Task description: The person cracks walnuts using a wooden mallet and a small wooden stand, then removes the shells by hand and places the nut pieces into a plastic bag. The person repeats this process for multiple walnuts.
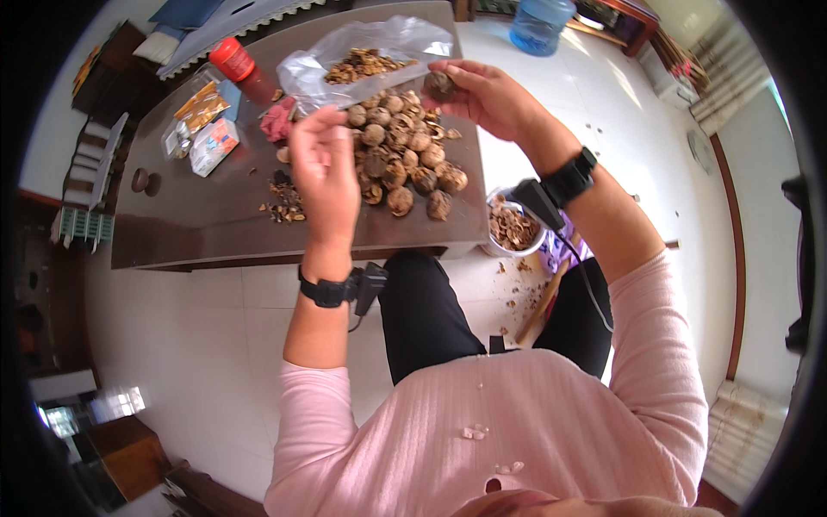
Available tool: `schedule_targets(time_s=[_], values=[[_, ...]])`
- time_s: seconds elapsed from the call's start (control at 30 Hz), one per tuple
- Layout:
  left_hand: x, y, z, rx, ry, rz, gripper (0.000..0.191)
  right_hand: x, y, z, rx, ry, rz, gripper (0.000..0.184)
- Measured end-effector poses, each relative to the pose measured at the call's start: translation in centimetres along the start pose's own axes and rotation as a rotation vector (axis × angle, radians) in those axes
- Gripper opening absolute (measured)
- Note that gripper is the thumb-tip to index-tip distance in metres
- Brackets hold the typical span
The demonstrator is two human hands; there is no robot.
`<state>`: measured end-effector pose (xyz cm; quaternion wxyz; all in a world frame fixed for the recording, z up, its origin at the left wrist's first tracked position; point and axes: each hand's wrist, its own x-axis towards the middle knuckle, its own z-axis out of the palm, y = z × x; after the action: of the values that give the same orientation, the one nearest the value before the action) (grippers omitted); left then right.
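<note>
A dark, dirty walnut (440, 85) is held between the fingers and thumb of my right hand (484, 97), above the far right of the walnut pile. My left hand (325, 174) hovers at the left side of the heap, fingers loosely curled, with nothing visible in it. Unshelled walnuts (400, 139) lie heaped on the brown table (213, 223), some of them blackened. Beyond them, a clear plastic bag (413, 44) lies spread under a mound of walnut kernels (362, 66). Dark shell crumbs (284, 199) are scattered beside my left wrist.
On the table's left are a red-lidded jar (232, 59), a tissue pack (215, 147), a gold packet (202, 108) and a crumpled red cloth (278, 121). A white bucket of shells (515, 227) stands on the floor beside the table's right corner, near a wooden handle (541, 310).
</note>
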<state>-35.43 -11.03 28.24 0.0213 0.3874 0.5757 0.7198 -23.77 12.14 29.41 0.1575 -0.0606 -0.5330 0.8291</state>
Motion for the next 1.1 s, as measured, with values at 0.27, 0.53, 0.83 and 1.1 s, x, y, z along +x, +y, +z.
schedule_targets(time_s=[0.27,0.53,0.83,1.1], values=[[-11.1,-0.2,13.8,-0.152,-0.354,-0.179,0.043,-16.9,5.0,-2.9,0.164,0.304,-0.093,0.024],[-15.7,-3.5,19.3,-0.269,-0.499,-0.421,0.041,-23.8,7.4,-8.0,0.044,0.396,-0.130,0.039],[-17.2,-6.5,21.0,-0.034,-0.610,-0.264,0.035,-25.2,7.9,-10.4,-0.391,0.477,0.049,0.038],[-18.0,-7.3,21.5,-0.388,-0.508,-0.719,0.037,-25.1,8.5,-10.2,-0.534,0.464,-0.005,0.034]])
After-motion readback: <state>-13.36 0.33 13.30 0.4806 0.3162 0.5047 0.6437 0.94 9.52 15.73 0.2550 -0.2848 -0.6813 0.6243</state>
